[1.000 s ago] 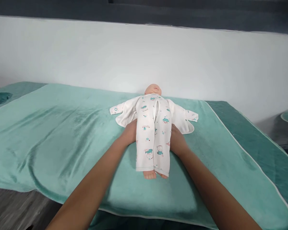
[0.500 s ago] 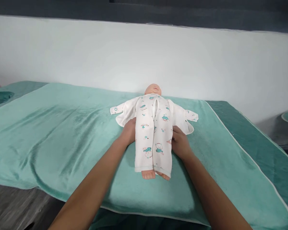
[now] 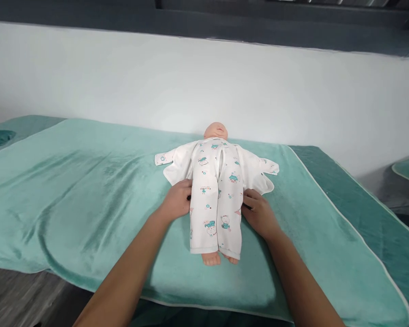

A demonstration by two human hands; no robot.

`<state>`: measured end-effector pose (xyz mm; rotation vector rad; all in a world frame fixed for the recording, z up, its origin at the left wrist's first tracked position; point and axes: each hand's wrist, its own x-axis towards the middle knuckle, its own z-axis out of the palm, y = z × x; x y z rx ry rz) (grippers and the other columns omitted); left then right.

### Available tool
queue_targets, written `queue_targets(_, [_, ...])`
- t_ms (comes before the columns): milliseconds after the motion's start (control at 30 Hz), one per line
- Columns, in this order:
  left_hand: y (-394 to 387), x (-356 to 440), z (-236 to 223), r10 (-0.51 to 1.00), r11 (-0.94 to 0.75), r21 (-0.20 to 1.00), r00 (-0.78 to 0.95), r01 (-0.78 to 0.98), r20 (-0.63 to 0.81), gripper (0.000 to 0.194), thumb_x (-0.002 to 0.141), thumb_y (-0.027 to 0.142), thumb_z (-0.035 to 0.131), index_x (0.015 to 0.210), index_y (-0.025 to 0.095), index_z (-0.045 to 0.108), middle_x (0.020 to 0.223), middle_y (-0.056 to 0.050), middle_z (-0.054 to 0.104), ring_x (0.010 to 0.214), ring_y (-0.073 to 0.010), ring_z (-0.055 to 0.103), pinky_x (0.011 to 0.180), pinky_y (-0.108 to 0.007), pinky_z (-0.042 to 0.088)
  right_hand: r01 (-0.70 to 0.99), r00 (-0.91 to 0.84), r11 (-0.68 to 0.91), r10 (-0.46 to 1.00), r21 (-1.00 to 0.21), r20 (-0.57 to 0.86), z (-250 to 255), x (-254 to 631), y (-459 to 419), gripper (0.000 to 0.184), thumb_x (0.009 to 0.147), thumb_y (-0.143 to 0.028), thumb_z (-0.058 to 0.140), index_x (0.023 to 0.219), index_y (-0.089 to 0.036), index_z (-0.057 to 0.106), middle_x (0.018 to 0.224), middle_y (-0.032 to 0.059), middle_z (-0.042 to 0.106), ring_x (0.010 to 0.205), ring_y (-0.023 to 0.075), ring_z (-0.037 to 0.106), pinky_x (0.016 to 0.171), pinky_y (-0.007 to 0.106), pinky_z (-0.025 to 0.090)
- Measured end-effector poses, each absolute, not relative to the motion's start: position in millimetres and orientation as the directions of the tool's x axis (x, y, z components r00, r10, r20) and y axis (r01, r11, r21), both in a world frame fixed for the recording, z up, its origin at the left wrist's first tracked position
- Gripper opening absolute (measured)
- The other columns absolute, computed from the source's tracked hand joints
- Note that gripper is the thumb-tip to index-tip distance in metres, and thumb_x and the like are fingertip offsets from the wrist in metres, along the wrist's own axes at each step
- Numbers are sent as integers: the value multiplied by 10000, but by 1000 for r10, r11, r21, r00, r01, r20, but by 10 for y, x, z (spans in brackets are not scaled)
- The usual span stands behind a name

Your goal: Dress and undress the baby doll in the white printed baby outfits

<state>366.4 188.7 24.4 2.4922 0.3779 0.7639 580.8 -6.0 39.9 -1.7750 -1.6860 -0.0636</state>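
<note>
A baby doll [image 3: 216,130] lies on its back, head toward the wall and bare feet toward me. White baby trousers [image 3: 204,204] printed with teal and pink figures cover its front, two small feet showing below the cuffs. Beneath them a white baby jacket [image 3: 259,179] is spread open, its sleeves stretched to both sides. My left hand [image 3: 177,200] is closed at the left edge of the trousers, fingertips partly hidden by the cloth. At the opposite edge my right hand [image 3: 259,213] has its fingers curled against the other trouser leg.
A light teal plush blanket [image 3: 98,200] lies under the doll, wrinkled on the left. Darker green cloth [image 3: 354,195] runs along the right side. A white wall [image 3: 204,81] rises right behind the doll's head. Grey wood-look floor [image 3: 13,295] shows at lower left.
Both hands have slid a little toward me along the trouser legs, and more of their fingers show. The trouser cuffs sit slightly lower in view. The doll stays in place.
</note>
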Motion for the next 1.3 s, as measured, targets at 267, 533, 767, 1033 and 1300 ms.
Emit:
queue_targets(267, [1924,3624,346,611,-578,812,706,87,359,231,796,131,483,681,188,675,762,-17,648,740,-163,598,701,-293,465,754,633,-322,585,-572,506,354,6041,-109,216,928,-341,551,954,-187,700,1011,124,697,951,263,631,888,427,504])
queue_targets(533, [2058,3668,288,928,-215,977,314,13,200,179,754,191,533,773,188,711,742,-9,672,725,-148,594,717,-284,473,470,879,-812,465,-345,104,535,6512,19,414,911,-505,550,1045,-139,690,1048,204,684,979,344,637,816,446,464])
queue_targets(767, [2117,3736,257,969,-178,982,163,-56,185,143,714,232,547,730,197,684,716,2,650,683,-143,576,680,-266,464,488,779,-180,532,-854,333,851,6229,331,294,884,-493,607,783,-227,535,820,17,655,770,209,596,682,339,455])
queue_targets(1033, [2137,3731,223,963,-201,977,168,-66,210,153,721,217,543,740,200,694,723,3,655,704,-146,576,695,-272,453,895,58,195,841,-401,538,1005,5376,288,34,972,-233,558,954,-258,574,1451,66,607,1359,287,538,1099,519,450])
queue_targets(1300, [2164,3734,183,960,-217,973,167,-75,227,147,730,216,548,741,197,693,709,6,653,697,-150,581,693,-278,453,893,396,-109,651,-437,648,612,5518,33,249,956,-229,589,1205,-226,575,1192,132,640,1125,293,623,915,469,549])
